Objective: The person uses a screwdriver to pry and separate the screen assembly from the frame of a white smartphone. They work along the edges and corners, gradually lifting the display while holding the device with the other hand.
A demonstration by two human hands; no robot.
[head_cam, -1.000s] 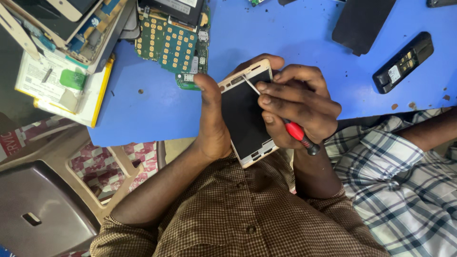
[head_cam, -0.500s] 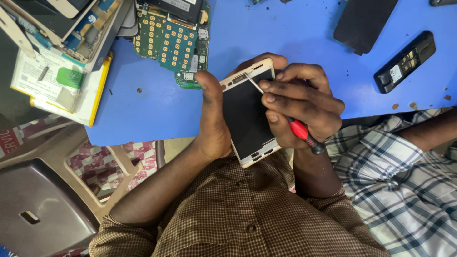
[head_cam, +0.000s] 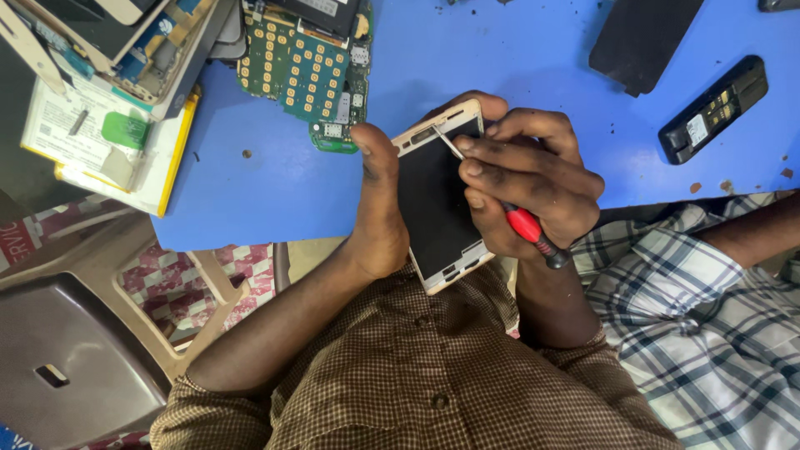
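Up close, left hand (head_cam: 379, 208) clamps a phone (head_cam: 437, 200) over the blue counter (head_cam: 517, 67); right hand (head_cam: 533, 187), grip closed on a screwdriver (head_cam: 525, 225), touches its top edge.

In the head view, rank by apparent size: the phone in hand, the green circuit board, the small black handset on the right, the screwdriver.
1. Phone, though it is held nearer the camera.
2. Green circuit board, part hidden; close to the phone, so unsure.
3. Black handset.
4. Screwdriver, mostly hidden by the right hand.
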